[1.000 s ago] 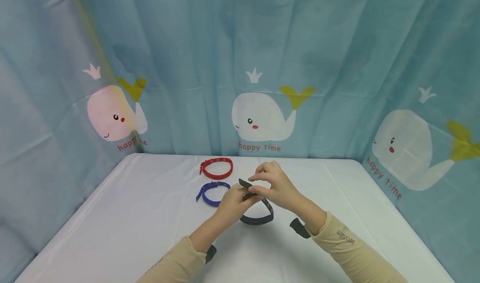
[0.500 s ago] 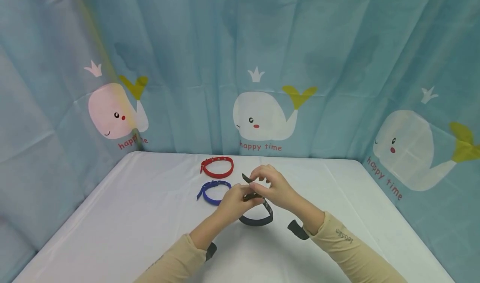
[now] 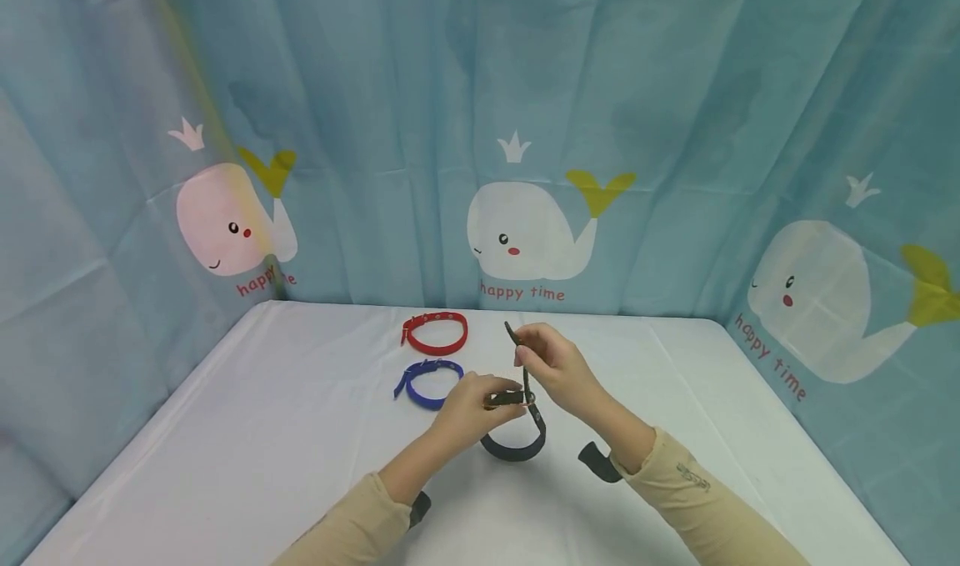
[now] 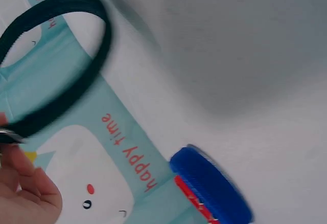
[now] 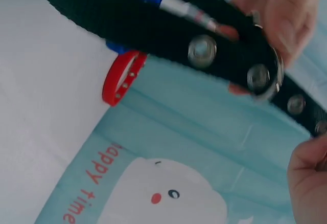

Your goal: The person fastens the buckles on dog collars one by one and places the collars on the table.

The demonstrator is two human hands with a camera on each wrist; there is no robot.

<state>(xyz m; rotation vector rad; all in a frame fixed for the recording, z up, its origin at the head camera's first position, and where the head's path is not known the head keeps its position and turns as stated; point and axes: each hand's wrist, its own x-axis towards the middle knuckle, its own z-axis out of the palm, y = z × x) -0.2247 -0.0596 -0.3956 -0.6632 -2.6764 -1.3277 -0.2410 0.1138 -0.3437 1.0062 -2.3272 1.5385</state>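
A black buckle collar (image 3: 512, 453) with metal eyelets hangs in a loop between both hands, above the white table. My left hand (image 3: 468, 408) pinches it near the buckle (image 5: 277, 75), thumb below and fingers above. My right hand (image 3: 562, 370) pinches the free end of the strap, which stands up from the buckle with its tip poking out past the fingers. In the right wrist view the strap (image 5: 153, 29) runs through the metal buckle frame, eyelets showing on both sides of it. The collar's loop (image 4: 104, 35) looks blurred in the left wrist view.
A blue collar (image 3: 426, 404), buckled into a ring, lies just beyond my left hand. Behind it, near the table's far edge, sits a red collar (image 3: 442, 349), also in a ring. A whale-printed curtain (image 3: 360, 216) surrounds the white table (image 3: 247, 441).
My right hand has drawn the strap's free end up and away from my left hand, so it now stands upright. The left hand has stayed nearly in place; the loop hangs slightly lower.
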